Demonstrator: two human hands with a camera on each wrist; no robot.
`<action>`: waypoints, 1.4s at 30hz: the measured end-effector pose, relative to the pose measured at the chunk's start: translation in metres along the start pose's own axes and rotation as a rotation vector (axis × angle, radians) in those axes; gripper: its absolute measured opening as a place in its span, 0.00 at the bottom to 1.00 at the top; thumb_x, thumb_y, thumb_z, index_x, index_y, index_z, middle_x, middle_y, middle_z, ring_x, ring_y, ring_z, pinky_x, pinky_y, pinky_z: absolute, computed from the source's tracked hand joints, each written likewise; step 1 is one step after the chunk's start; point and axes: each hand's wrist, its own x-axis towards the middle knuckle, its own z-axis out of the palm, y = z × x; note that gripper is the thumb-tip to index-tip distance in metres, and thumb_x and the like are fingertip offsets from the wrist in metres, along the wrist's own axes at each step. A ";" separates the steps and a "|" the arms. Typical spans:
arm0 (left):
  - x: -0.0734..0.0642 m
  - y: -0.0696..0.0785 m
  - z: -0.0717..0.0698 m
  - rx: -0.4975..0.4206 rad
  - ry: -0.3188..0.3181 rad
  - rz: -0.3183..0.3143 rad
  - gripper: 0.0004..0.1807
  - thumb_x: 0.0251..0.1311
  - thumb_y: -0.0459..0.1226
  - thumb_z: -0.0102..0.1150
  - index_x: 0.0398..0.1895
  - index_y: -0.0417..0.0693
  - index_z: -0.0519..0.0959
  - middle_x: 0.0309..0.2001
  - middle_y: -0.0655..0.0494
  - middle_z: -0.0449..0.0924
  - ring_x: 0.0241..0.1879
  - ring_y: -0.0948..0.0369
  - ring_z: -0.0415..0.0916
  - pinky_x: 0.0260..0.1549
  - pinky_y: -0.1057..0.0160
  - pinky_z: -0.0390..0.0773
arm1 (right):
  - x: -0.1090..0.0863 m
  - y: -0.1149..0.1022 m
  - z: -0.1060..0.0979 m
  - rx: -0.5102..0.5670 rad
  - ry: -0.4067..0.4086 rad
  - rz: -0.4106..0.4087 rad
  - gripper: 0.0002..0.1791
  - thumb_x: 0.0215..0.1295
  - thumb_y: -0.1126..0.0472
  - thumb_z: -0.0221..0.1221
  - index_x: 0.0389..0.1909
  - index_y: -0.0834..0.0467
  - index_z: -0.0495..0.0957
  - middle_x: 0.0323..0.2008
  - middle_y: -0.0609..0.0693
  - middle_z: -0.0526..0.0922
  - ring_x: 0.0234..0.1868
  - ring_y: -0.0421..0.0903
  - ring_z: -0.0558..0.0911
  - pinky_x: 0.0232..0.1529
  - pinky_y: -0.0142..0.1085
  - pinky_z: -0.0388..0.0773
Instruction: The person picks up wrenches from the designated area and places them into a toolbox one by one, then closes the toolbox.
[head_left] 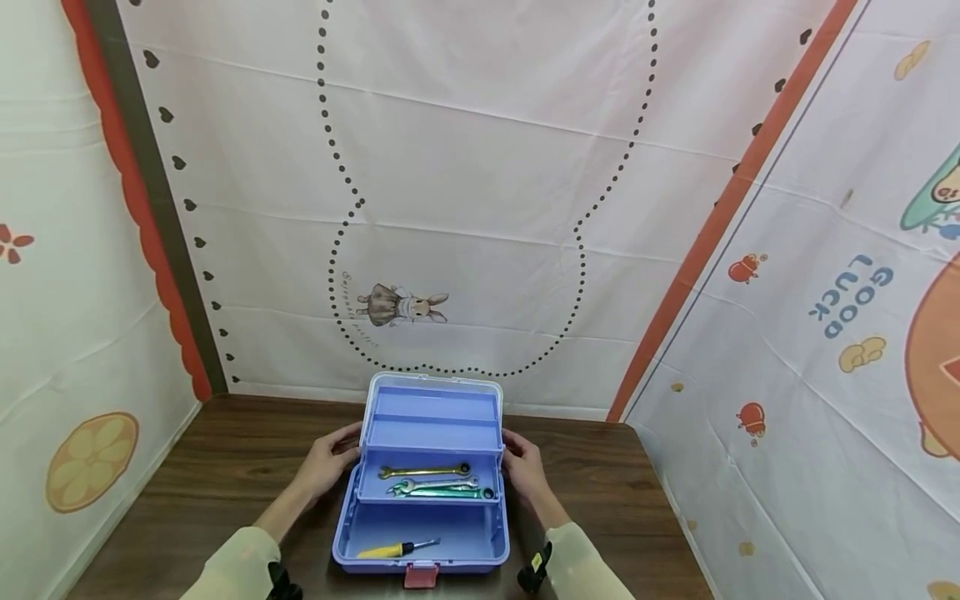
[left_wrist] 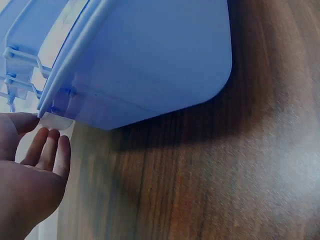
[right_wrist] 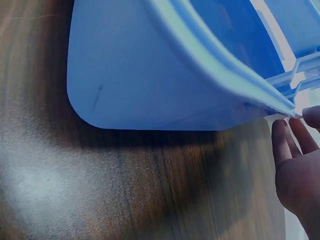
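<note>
A periwinkle toolbox (head_left: 375, 567) stands open on the table, its lid (head_left: 431, 404) raised at the back. In its raised tray (head_left: 369, 490) lie a gold wrench (head_left: 423, 472), a silver wrench (head_left: 431, 483) and a green wrench (head_left: 453, 493). A yellow-handled screwdriver (head_left: 388, 551) lies in the bottom compartment. My left hand (head_left: 330, 460) grips the back left corner, thumb at the rim and fingers curled below it. At the back right corner, my right hand (head_left: 527, 468) holds the rim the same way. Some of its fingertips are hidden behind the box in the head view.
The toolbox rests on a dark wood table (head_left: 600, 500). A red latch (head_left: 422, 576) hangs at the box's front. Printed white cloth (head_left: 480, 167) rises behind the table and along both sides, close behind the raised lid.
</note>
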 end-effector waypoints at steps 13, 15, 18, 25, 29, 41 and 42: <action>-0.001 0.002 -0.004 0.165 0.075 0.123 0.26 0.72 0.27 0.63 0.72 0.40 0.76 0.60 0.38 0.83 0.59 0.43 0.81 0.59 0.47 0.80 | -0.009 -0.009 -0.005 0.082 0.014 -0.036 0.20 0.79 0.67 0.57 0.67 0.72 0.76 0.57 0.64 0.85 0.45 0.41 0.86 0.45 0.33 0.85; -0.002 0.005 -0.008 0.182 0.056 0.116 0.25 0.73 0.29 0.62 0.73 0.40 0.75 0.61 0.38 0.83 0.59 0.43 0.82 0.57 0.46 0.81 | -0.010 -0.008 -0.006 0.077 0.007 -0.031 0.21 0.80 0.66 0.57 0.67 0.72 0.76 0.59 0.65 0.84 0.46 0.42 0.87 0.46 0.33 0.85; -0.004 0.014 -0.015 0.147 -0.005 0.098 0.24 0.78 0.33 0.58 0.74 0.38 0.74 0.63 0.35 0.81 0.57 0.45 0.83 0.53 0.48 0.85 | -0.013 -0.011 -0.008 0.061 -0.002 -0.027 0.22 0.82 0.62 0.56 0.68 0.71 0.76 0.59 0.65 0.84 0.49 0.45 0.87 0.48 0.34 0.85; -0.007 0.042 -0.027 -0.041 -0.156 -0.051 0.35 0.85 0.53 0.42 0.76 0.30 0.66 0.65 0.31 0.77 0.61 0.43 0.81 0.54 0.50 0.85 | -0.017 -0.027 -0.009 0.015 -0.017 0.014 0.34 0.85 0.43 0.50 0.67 0.72 0.76 0.56 0.67 0.85 0.54 0.55 0.87 0.53 0.43 0.86; -0.005 0.055 -0.029 -0.098 -0.205 -0.120 0.48 0.82 0.64 0.32 0.77 0.27 0.62 0.69 0.28 0.73 0.66 0.38 0.77 0.59 0.46 0.81 | -0.017 -0.039 -0.013 -0.006 -0.060 0.053 0.44 0.82 0.33 0.46 0.67 0.73 0.76 0.57 0.69 0.84 0.55 0.60 0.87 0.54 0.48 0.86; -0.011 0.083 -0.038 -0.069 -0.277 -0.180 0.54 0.80 0.68 0.25 0.74 0.22 0.63 0.66 0.26 0.74 0.67 0.35 0.74 0.64 0.38 0.75 | -0.019 -0.076 -0.026 -0.080 -0.202 0.073 0.49 0.81 0.30 0.44 0.61 0.77 0.77 0.55 0.72 0.84 0.55 0.67 0.86 0.58 0.61 0.80; -0.012 0.085 -0.039 -0.059 -0.278 -0.182 0.54 0.79 0.69 0.26 0.74 0.22 0.64 0.66 0.26 0.75 0.67 0.35 0.75 0.64 0.39 0.75 | -0.020 -0.079 -0.026 -0.090 -0.202 0.072 0.49 0.81 0.30 0.44 0.60 0.77 0.78 0.54 0.71 0.85 0.55 0.67 0.86 0.59 0.61 0.79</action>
